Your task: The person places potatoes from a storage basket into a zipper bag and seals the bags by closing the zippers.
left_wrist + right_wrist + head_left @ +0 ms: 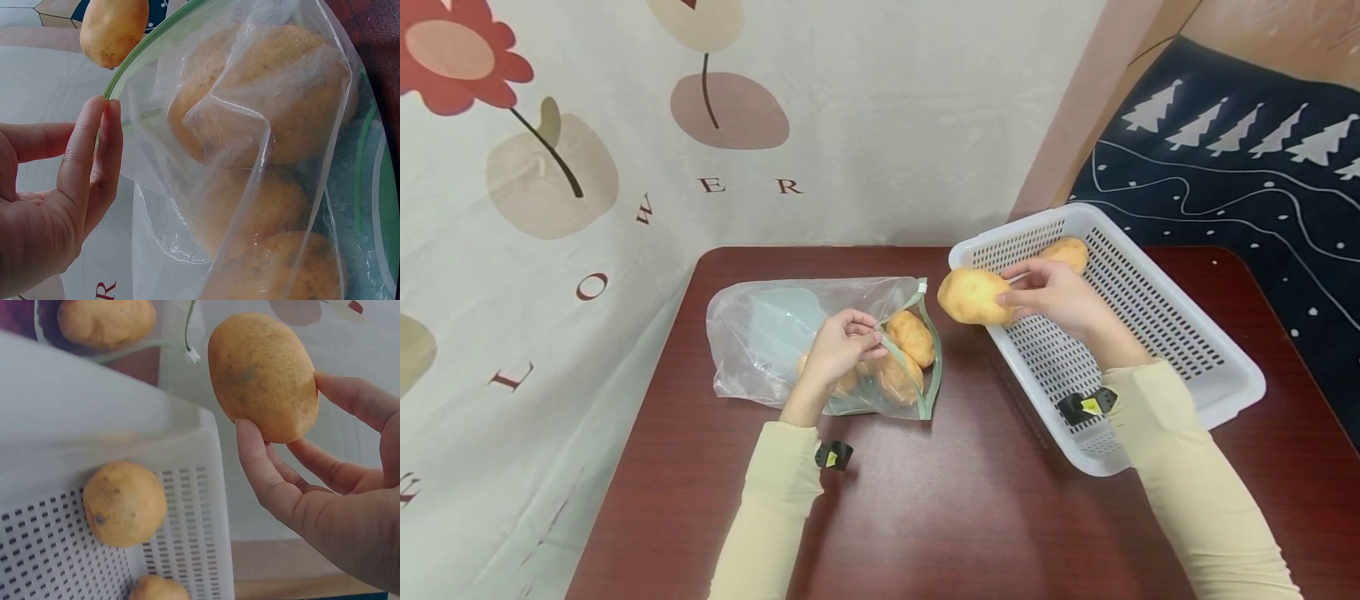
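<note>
My left hand [841,348] pinches the green-edged lip of a clear zip bag [760,312], which lies on its side with its mouth held open toward the right. Several potatoes [262,94] are inside the bag, seen through the plastic in the left wrist view. One potato [912,337] shows at the bag's mouth. In my right hand [1060,293] is another potato [262,375], gripped between thumb and fingers above the left rim of a white plastic basket [1206,354]. Two potatoes [125,503] sit in that basket in the right wrist view.
Both the bag and the basket rest on a dark red wooden table [940,500]. Behind it hangs a pale curtain [910,125] with flowers and letters. A navy cloth [1217,192] with white trees hangs at the right. The bag's white slider [192,356] is at its far corner.
</note>
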`<state>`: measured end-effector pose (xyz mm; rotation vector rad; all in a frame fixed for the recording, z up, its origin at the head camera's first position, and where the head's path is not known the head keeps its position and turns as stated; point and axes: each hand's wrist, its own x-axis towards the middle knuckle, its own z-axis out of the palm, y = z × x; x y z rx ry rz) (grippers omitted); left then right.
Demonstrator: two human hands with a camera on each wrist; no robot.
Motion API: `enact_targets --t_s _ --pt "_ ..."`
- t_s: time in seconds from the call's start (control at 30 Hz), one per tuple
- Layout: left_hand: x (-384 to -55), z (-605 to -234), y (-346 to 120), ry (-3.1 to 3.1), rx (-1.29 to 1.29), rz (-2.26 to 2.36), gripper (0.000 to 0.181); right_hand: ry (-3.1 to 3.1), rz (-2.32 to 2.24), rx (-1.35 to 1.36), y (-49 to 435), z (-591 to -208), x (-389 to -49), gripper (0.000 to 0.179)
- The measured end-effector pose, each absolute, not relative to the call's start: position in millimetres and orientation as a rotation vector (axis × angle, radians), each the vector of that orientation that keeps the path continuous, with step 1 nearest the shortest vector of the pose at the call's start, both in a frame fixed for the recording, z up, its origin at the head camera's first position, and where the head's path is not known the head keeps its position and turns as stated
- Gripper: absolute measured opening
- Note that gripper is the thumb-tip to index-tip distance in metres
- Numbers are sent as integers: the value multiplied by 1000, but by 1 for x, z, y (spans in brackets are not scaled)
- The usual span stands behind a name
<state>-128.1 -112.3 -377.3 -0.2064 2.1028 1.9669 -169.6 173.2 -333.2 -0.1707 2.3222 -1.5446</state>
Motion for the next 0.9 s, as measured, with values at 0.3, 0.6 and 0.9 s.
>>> enact_targets --t_s 0.3,0.6,0.9 --pt "-128 -378 -112 2101 -219 1966 17 2183 -1667 -227 153 -343 -165 39" --pt "-127 -377 -112 2100 -220 1966 18 2119 -1687 -238 136 -354 -160 29" --pt "-127 -374 -111 2084 -216 1979 18 2071 -1704 -211 123 -365 -157 32"
